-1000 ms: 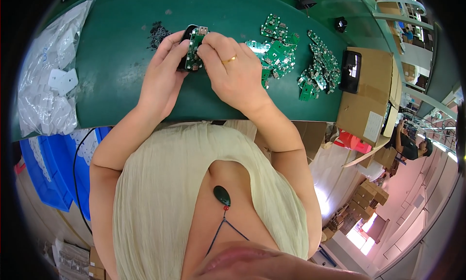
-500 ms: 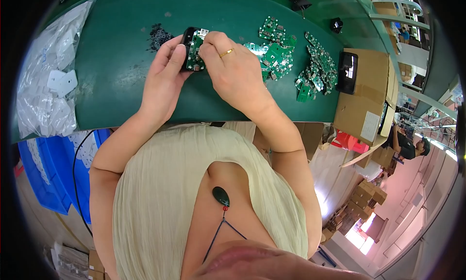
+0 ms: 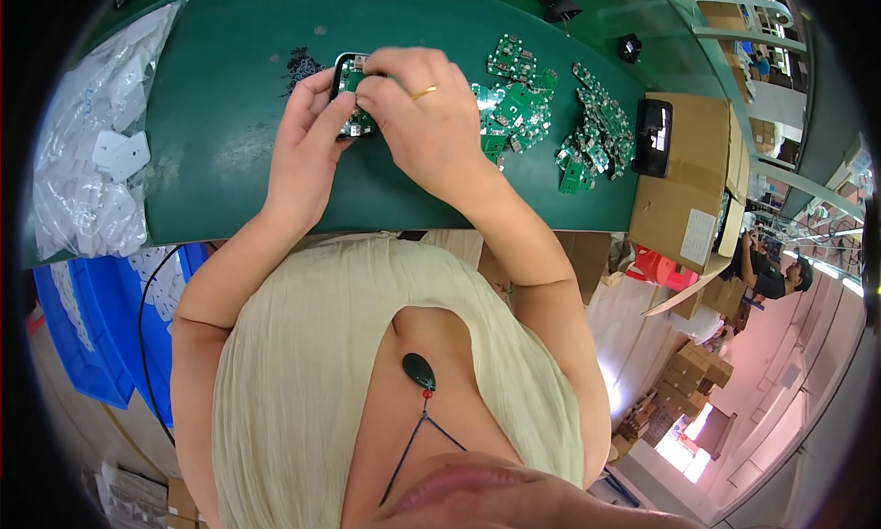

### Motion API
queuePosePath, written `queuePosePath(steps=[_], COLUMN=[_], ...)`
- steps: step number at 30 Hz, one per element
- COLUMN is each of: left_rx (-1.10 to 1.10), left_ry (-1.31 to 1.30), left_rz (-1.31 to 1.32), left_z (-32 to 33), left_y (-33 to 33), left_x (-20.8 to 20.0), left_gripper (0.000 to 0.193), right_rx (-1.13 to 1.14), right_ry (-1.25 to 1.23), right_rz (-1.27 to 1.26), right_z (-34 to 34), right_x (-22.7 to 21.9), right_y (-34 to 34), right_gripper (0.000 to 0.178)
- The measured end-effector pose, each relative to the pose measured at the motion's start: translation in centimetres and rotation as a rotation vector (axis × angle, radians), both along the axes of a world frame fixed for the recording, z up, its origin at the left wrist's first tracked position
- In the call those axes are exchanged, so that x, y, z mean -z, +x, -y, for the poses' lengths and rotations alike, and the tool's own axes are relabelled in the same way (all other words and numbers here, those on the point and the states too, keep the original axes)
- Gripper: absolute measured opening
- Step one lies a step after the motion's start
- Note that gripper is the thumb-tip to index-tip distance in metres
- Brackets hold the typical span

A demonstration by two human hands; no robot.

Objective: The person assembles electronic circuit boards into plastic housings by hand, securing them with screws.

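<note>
A small black plastic case (image 3: pixel 339 68) is held over the table, with a green circuit board (image 3: pixel 360 123) lying in it. My left hand (image 3: pixel 306 148) is closed round the case's left side, its thumb across the near left edge. Bent over the board from the right is my right hand (image 3: pixel 424 116), a gold ring on one finger. Its thumb and fingertips are closed on the board's right part and cover it. A loose heap of green circuit boards (image 3: pixel 518 111) lies just right of my right hand. Left of the case is a small pile of black parts (image 3: pixel 301 68).
A second heap of circuit boards (image 3: pixel 596 139) lies farther right, before a cardboard box (image 3: pixel 684 194) with a black case (image 3: pixel 654 137) against it. Clear plastic bags of white plates (image 3: pixel 92 153) cover the left end. Blue bins (image 3: pixel 96 336) stand below. A person (image 3: pixel 775 272) is at far right.
The case has tilted and shifted slightly left in my left hand. My right hand has moved left, its fingers and thumb now farther over the board.
</note>
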State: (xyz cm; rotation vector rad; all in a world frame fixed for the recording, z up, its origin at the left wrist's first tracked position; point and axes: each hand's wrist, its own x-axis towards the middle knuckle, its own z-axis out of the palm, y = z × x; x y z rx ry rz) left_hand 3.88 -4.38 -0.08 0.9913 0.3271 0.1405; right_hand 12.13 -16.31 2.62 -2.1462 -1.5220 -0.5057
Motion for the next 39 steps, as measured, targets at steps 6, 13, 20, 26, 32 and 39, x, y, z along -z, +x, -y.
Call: queuePosePath(steps=[6,13,20,26,32,39], left_rx=[-0.047,-0.071,-0.036,-0.034,-0.145,-0.237], left_ry=[-0.045,0.130,0.184,1.065,0.332,0.048], left_rz=[0.053,0.146,0.210,0.196,-0.107,-0.136], left_z=[0.0,0.1,-0.5,-5.5,-15.5,-20.2], left_y=[0.1,0.1,1.1,6.8,17.5,23.4], left_x=[-0.4,-0.2,0.1,1.2,4.9,6.6], left_gripper=[0.029,0.029,0.028,0.023,0.027,0.027], right_rx=[0.015,-0.158,-0.141,0.065,0.381,0.503], right_ry=[0.450,0.561,0.681,0.385,0.464,0.059], right_rz=[-0.861,-1.488,-1.434,-0.965,-0.719,-0.176], right_z=[-0.2,-0.3,-1.0,-0.5,0.5,-1.7], right_x=[1.8,1.3,2.2,3.9,3.7,5.7], right_y=[-1.2,-2.2,-1.8,2.6,11.0,18.9], right_gripper=[0.035,0.039,0.038,0.043,0.023,0.054])
